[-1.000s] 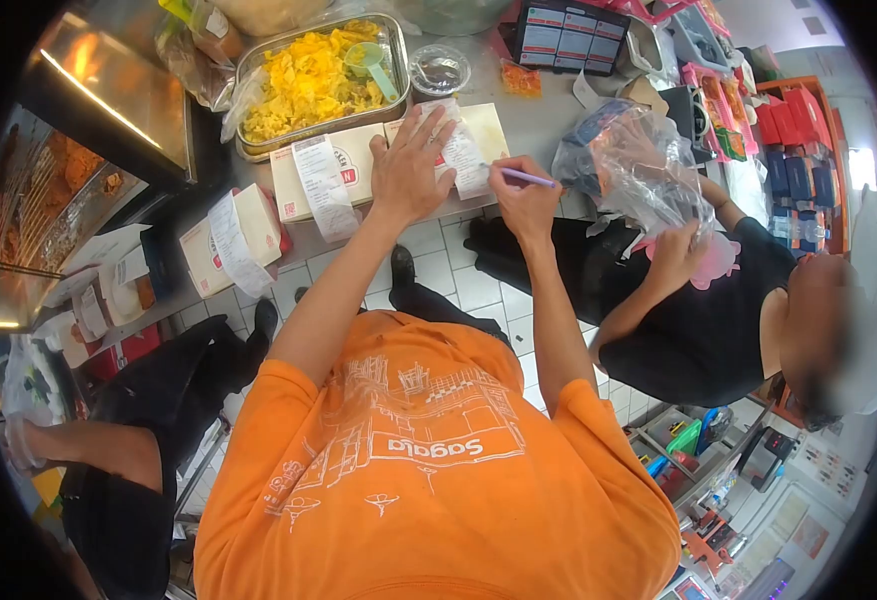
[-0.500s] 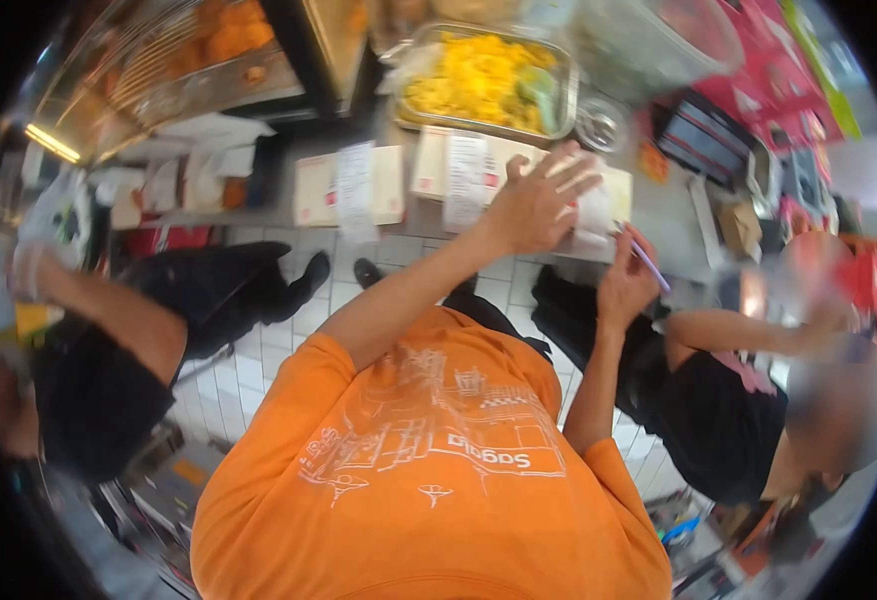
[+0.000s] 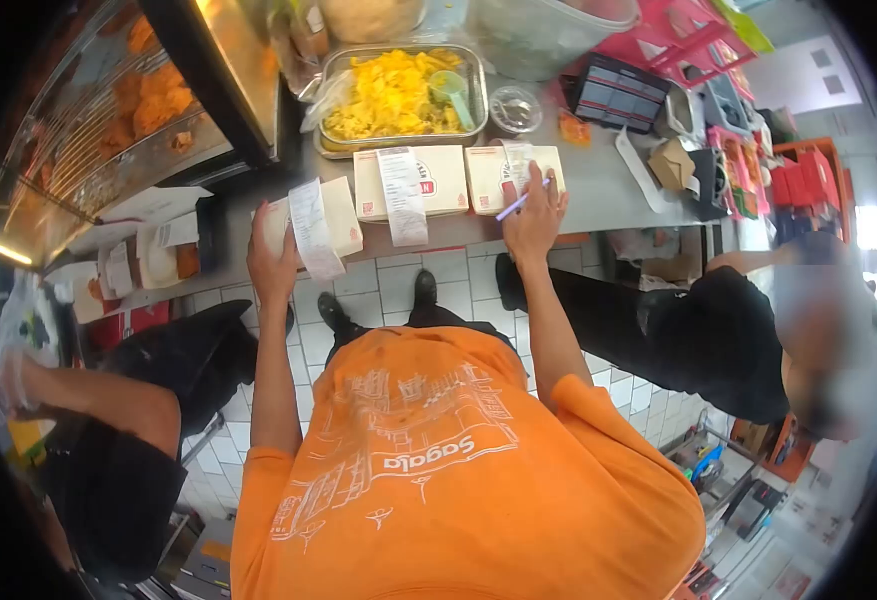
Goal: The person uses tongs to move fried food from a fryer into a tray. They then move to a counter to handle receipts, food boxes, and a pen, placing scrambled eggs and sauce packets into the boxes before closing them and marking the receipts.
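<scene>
Three cream cardboard food boxes lie along the counter's front edge, each with a paper receipt on top. My left hand (image 3: 273, 255) grips the outer end of the left box (image 3: 341, 212), which sits at an angle. Its receipt (image 3: 314, 230) hangs over the front. Over the near edge of the right box (image 3: 486, 180), my right hand (image 3: 535, 220) is closed around a purple pen (image 3: 511, 209), fingers touching the box by its receipt (image 3: 518, 158). Between them is the middle box (image 3: 445, 170) with a long receipt (image 3: 401, 195), untouched by either hand.
Behind the boxes stands a metal tray (image 3: 333, 146) of yellow food with a pale green scoop (image 3: 448, 90). A clear lidded cup (image 3: 515, 109) and a screen device (image 3: 618, 92) are to its right. A glass food case (image 3: 213, 80) is at left. Co-workers stand on both sides.
My left hand has gone from the right box across to the left box, which is now turned. My right hand, still holding the pen, has come onto the right box. The view has shifted.
</scene>
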The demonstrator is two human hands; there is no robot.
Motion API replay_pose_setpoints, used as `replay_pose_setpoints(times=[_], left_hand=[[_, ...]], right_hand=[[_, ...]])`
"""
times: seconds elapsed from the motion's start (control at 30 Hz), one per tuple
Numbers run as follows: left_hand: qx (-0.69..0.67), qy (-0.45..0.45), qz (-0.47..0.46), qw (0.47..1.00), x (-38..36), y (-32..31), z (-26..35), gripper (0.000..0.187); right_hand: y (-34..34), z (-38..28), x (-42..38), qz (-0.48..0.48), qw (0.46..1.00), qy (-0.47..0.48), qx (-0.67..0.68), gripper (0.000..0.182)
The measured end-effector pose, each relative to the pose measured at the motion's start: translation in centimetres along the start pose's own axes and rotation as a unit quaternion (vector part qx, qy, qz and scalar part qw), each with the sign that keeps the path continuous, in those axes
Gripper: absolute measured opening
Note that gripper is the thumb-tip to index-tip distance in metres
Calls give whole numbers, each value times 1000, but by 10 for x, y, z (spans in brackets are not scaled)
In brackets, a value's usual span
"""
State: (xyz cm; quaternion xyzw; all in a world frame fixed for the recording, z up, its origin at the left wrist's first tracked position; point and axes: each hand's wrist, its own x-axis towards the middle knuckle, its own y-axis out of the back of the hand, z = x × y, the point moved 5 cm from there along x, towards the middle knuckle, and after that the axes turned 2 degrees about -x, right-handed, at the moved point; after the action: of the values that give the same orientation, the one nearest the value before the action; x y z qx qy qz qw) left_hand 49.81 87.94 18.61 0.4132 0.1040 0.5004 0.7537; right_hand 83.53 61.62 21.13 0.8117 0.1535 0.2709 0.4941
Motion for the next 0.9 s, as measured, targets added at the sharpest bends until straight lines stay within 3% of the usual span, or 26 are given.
replay_pose_setpoints(times=[0.03,0.1,0.17,0.27,0.5,0.57,0.6,0.63,0.67,0.7,0.73,0.77,0.83,0.9], left_hand=[[-29,32,6,999,-6,1,7,56],[-38,-2,14,999,-5,-4,10,57],[-35,-37,29,998,-3,-19,38,57],[-75,-19,-3,997,-3,-50,60,61],[-59,2,-31,998,-1,-105,138,62],[-70,-31,-7,997,1,-122,147,63],[-91,-55,24,994,3,-128,148,63],[-71,-85,43,993,4,-134,147,61],[-48,-26,28,998,2,-123,159,59],[-67,-9,-30,997,6,-121,156,63],[35,17,-31,999,3,-117,155,68],[-11,42,-63,997,3,-106,157,72],[-40,6,-28,999,-3,-65,145,64],[-60,-3,27,998,-14,-22,102,48]], right_hand=[[4,6,-2,4,1000,-5,-5,56],[5,5,-1,17,1000,-21,-14,60],[9,37,3,41,999,-24,-20,59],[20,88,13,98,994,-5,-53,58],[44,156,52,29,998,43,-31,56],[48,167,62,44,994,56,-78,51],[43,188,73,-1,999,10,-40,47],[15,233,84,-19,999,47,-7,47],[-2,267,86,44,994,100,15,27],[35,221,82,93,981,170,-19,20],[54,204,83,171,973,85,132,25],[89,157,73,212,973,93,14,24],[124,86,49,254,959,70,107,24],[134,4,15,200,962,72,171,32]])
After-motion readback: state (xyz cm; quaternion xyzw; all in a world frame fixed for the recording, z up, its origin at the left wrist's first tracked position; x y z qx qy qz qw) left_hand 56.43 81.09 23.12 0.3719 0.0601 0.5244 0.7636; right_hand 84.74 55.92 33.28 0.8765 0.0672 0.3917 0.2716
